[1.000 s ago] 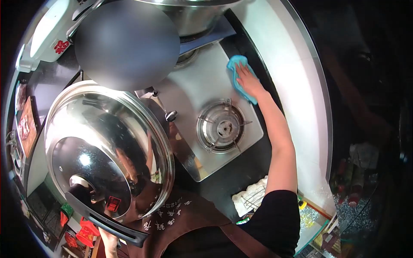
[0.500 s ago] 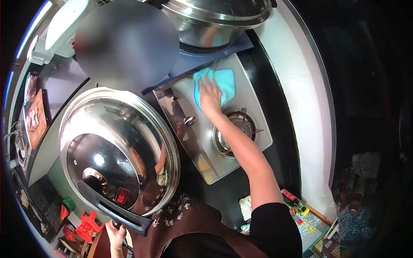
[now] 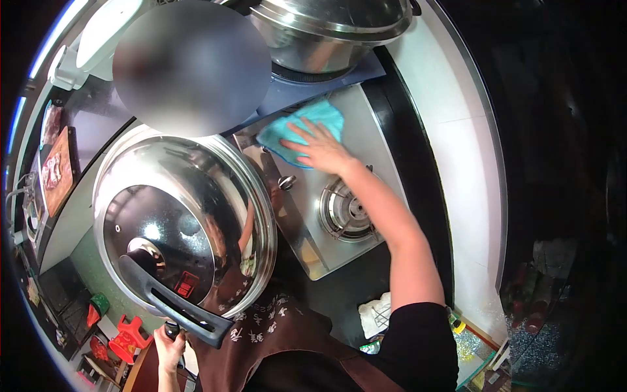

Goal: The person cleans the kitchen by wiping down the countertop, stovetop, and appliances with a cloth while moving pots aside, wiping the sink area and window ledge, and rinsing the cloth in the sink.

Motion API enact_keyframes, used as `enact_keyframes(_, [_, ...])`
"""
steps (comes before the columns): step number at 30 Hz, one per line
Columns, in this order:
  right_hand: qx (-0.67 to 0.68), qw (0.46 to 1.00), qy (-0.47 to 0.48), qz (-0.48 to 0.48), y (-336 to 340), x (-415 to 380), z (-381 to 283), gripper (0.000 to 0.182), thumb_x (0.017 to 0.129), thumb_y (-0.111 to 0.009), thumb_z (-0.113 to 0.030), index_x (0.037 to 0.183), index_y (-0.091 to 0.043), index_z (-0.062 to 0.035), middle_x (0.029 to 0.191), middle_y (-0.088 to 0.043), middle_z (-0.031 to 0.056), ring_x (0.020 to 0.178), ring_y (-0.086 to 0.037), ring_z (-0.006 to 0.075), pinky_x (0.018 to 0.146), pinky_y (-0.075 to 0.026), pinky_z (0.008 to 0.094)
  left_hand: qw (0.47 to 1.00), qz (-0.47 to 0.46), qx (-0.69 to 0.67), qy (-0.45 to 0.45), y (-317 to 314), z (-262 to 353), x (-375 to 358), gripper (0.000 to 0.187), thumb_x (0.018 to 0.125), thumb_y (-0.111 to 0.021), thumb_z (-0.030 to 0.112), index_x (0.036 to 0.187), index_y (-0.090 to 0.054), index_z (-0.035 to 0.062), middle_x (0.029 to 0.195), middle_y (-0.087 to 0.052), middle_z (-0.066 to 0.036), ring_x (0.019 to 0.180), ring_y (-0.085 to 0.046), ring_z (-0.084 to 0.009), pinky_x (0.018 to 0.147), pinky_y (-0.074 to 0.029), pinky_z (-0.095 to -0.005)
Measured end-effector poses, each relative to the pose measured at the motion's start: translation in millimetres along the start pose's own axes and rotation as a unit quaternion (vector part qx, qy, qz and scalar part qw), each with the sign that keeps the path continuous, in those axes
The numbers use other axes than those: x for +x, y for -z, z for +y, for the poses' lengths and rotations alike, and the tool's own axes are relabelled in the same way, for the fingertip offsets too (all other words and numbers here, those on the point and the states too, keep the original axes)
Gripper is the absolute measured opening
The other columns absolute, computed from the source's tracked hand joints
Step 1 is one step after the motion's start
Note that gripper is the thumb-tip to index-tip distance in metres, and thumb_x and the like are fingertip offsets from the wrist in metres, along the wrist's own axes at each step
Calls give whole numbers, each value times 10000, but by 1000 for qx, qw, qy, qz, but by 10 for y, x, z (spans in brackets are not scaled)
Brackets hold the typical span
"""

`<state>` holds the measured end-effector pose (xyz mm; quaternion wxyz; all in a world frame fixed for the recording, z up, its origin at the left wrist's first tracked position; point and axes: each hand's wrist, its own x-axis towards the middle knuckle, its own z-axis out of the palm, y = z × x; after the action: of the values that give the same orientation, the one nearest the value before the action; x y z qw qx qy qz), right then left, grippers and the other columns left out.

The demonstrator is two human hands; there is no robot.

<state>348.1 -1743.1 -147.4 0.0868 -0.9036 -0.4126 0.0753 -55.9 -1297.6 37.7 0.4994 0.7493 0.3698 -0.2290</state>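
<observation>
My right hand (image 3: 319,149) lies flat with its fingers spread on a light blue cloth (image 3: 330,116). The cloth rests on the steel gas stove (image 3: 307,251), at its far end near the front edge. Closer to me on the stove is a round burner (image 3: 353,206). At lower left, my left hand (image 3: 168,349) is closed around the black handle (image 3: 172,329) of a large pan, held off the stove. A shiny lid (image 3: 238,196) with a dark glass centre and a long black grip (image 3: 179,307) covers this pan, hiding its inside.
A big lidded steel pot (image 3: 313,49) stands beyond the stove. On the left are a cutting board (image 3: 62,176) with meat and a red stool (image 3: 129,340). A white cloth (image 3: 374,315) lies by my right arm. A blurred oval hides the upper left.
My right hand has slid the blue cloth leftward, toward the stove's front edge, and the fingers now point more to the left. The left hand still holds the covered pan.
</observation>
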Motion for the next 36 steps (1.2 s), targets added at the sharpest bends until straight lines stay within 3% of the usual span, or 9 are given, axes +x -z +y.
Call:
enact_keyframes(3, [-47, 994, -76, -59, 143, -414, 396, 676, 871, -625, -452, 1467, -307, -451, 1612, -129, 15, 1466, -145, 356, 1157, -214, 569, 999, -19, 37, -22, -54, 329, -17, 91, 790, -564, 13, 707, -529, 12, 542, -507, 30, 434, -443, -48, 405, -367, -215])
enact_keyframes(8, [-15, 981, -180, -66, 195, -941, 995, 703, 876, -638, -405, 1479, -279, -442, 1619, -106, 23, 1460, -153, 379, 1155, -257, 528, 990, -36, 125, -49, 202, 38, 158, 219, 785, -656, 25, 923, -490, -9, 792, -521, -17, 625, -483, -55, 524, -409, -222])
enact_keyframes(10, [28, 971, -229, -59, 181, -1244, 1158, 701, 886, -636, -364, 1485, -277, -423, 1615, -122, 32, 1448, -182, 392, 1156, -274, 495, 971, 64, 134, -185, -65, 321, 116, 117, 696, -649, 61, 674, -562, -14, 525, -491, -17, 476, -445, -103, 477, -373, -286])
enact_keyframes(12, [76, 953, -291, -47, 125, -1581, 1265, 699, 899, -628, -314, 1493, -270, -398, 1609, -148, 48, 1432, -220, 407, 1156, -288, 461, 979, 5, 162, -125, -84, 493, 118, 157, 681, -661, 75, 642, -534, -7, 521, -456, -37, 481, -421, -121, 481, -362, -310])
enact_keyframes(17, [86, 951, -294, 33, -53, -2362, 839, 621, 961, -484, -103, 1520, -244, -226, 1580, -217, 107, 1399, -274, 413, 1163, -268, 437, 951, -97, 255, -143, -246, 857, 322, 248, 655, -662, 103, 598, -448, -9, 499, -360, -87, 457, -347, -149, 455, -329, -340])
enact_keyframes(20, [63, 945, -319, 35, -143, -2951, 509, 597, 968, -477, -133, 1516, -259, -222, 1569, -239, 121, 1388, -293, 415, 1157, -271, 453, 923, -131, 311, -187, -397, 1015, 506, 216, 674, -655, 117, 646, -509, -40, 516, -394, -89, 487, -387, -120, 482, -396, -352])
enact_keyframes(29, [-28, 804, -563, 189, -963, -3607, -826, 651, 915, -576, -326, 1504, -319, -221, 1561, -269, 125, 1398, -253, 455, 1072, -283, 602, 887, -245, 296, -256, -1166, 1479, 873, 313, 761, -708, 216, 713, -569, -61, 515, -427, -131, 484, -409, -142, 507, -438, -382])
enact_keyframes(34, [-35, 776, -614, 140, -1317, -3402, -1599, 864, 777, -663, -547, 1470, -374, -118, 1539, -296, 142, 1418, -185, 472, 1115, -201, 620, 845, -315, 321, -288, -1585, 1566, 1095, 240, 820, -661, 196, 831, -623, -41, 509, -549, -62, 444, -548, -132, 488, -464, -316])
enact_keyframes(36, [-5, 756, -636, 155, -1201, -3177, -1947, 916, 754, -671, -584, 1474, -358, -111, 1528, -301, 175, 1413, -194, 471, 1120, -197, 620, 857, -316, 305, -271, -1704, 1608, 1122, 312, 770, -707, 239, 735, -579, -43, 525, -485, -151, 478, -511, -212, 527, -441, -404])
